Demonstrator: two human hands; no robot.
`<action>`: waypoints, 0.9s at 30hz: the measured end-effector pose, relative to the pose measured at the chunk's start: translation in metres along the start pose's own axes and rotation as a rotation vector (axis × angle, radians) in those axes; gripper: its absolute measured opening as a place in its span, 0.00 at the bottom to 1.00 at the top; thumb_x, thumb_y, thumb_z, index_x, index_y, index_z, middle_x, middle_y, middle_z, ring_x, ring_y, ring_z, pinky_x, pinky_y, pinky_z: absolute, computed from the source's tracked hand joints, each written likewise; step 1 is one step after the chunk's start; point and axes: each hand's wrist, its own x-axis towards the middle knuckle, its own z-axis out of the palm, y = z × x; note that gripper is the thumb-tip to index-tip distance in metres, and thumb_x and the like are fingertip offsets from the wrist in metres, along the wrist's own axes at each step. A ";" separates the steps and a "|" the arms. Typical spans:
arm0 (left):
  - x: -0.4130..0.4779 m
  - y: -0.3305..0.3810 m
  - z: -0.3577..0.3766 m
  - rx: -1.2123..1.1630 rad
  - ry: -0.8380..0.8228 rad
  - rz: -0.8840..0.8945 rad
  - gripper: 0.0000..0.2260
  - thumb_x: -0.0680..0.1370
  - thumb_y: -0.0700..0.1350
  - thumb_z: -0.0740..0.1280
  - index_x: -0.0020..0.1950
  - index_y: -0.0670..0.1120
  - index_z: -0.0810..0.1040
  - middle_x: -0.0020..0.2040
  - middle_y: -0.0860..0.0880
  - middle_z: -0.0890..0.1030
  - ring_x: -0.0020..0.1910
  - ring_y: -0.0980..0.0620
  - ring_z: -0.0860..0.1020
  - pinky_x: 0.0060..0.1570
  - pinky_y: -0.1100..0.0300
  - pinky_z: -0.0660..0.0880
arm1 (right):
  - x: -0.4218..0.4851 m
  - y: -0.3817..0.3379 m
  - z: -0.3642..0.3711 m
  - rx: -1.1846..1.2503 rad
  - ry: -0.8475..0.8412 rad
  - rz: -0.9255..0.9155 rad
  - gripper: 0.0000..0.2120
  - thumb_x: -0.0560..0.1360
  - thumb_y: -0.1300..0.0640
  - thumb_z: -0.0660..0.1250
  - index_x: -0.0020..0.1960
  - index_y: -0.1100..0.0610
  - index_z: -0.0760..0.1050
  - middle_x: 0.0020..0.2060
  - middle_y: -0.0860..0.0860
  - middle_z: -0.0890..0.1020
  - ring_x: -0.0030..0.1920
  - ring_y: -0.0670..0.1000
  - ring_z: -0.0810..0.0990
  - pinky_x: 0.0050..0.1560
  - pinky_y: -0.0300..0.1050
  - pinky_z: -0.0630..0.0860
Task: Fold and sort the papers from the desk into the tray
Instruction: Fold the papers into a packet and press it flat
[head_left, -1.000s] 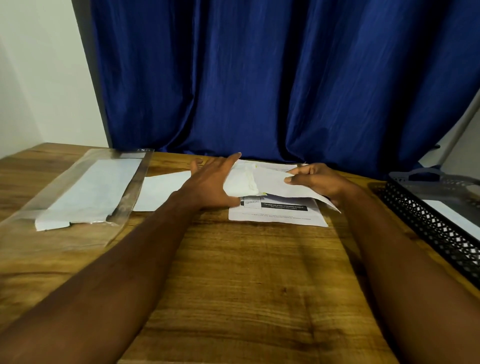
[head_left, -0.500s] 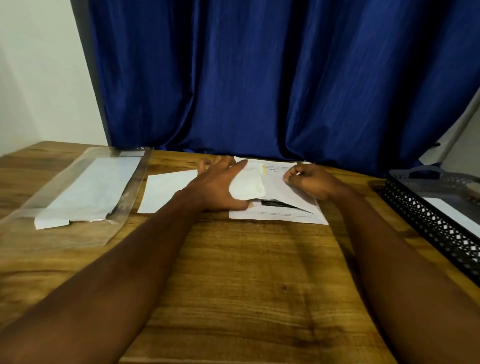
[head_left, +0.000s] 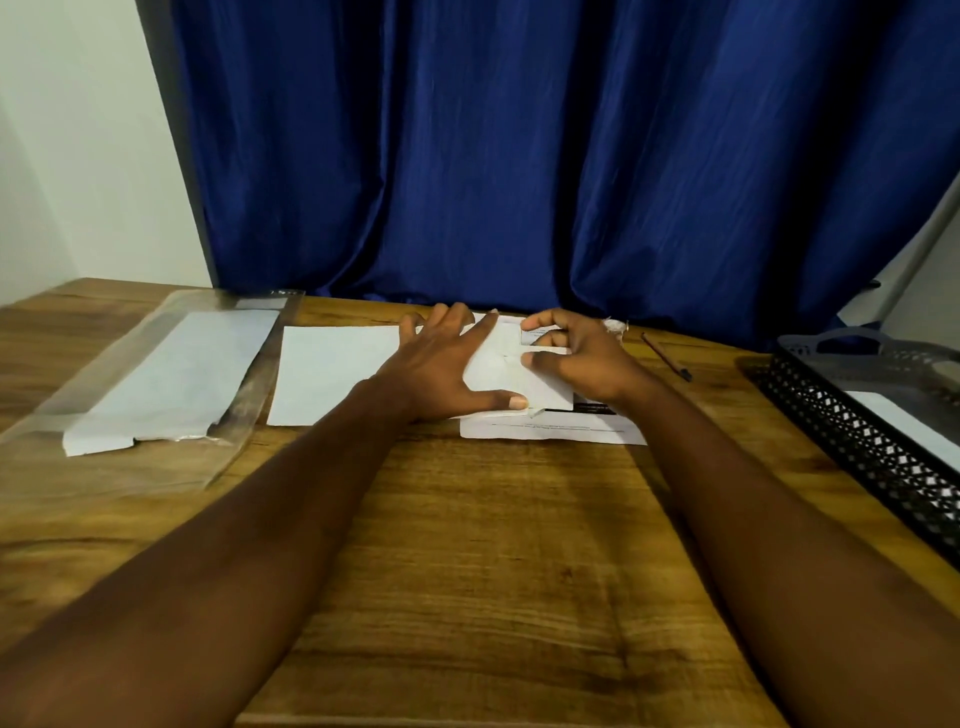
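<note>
Wooden desk, blue curtain behind

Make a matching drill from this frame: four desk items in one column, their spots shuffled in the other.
1 pencil
2 black mesh tray
3 plastic sleeve
4 folded paper

A far left of the desk
B pressed by left hand, pinched by right hand
C right edge of the desk
D between right hand and tray

Pairs: 1-D, 2-C, 3-A, 4-B

Nothing readable here tbh, the printed sheet in the middle has a dark banner and a line of small print, but it's all too blurry.
</note>
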 end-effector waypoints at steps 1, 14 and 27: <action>0.000 0.000 -0.001 0.002 -0.008 -0.008 0.54 0.67 0.84 0.54 0.84 0.53 0.52 0.72 0.49 0.64 0.70 0.49 0.62 0.71 0.41 0.57 | -0.001 -0.001 0.000 -0.004 0.010 0.012 0.16 0.79 0.53 0.76 0.64 0.46 0.78 0.54 0.47 0.85 0.49 0.46 0.85 0.38 0.36 0.82; 0.001 0.001 0.002 0.016 -0.009 -0.049 0.57 0.65 0.85 0.55 0.84 0.53 0.49 0.75 0.48 0.62 0.73 0.47 0.61 0.72 0.41 0.58 | -0.005 0.001 0.004 0.152 0.132 0.056 0.20 0.74 0.60 0.80 0.62 0.51 0.77 0.42 0.52 0.89 0.46 0.51 0.89 0.46 0.46 0.85; 0.003 0.000 0.009 0.001 0.053 -0.033 0.59 0.62 0.87 0.51 0.84 0.52 0.51 0.71 0.49 0.64 0.69 0.49 0.63 0.67 0.44 0.61 | -0.007 0.000 0.010 0.358 0.025 0.256 0.24 0.74 0.64 0.79 0.66 0.51 0.76 0.44 0.53 0.89 0.38 0.46 0.88 0.35 0.37 0.81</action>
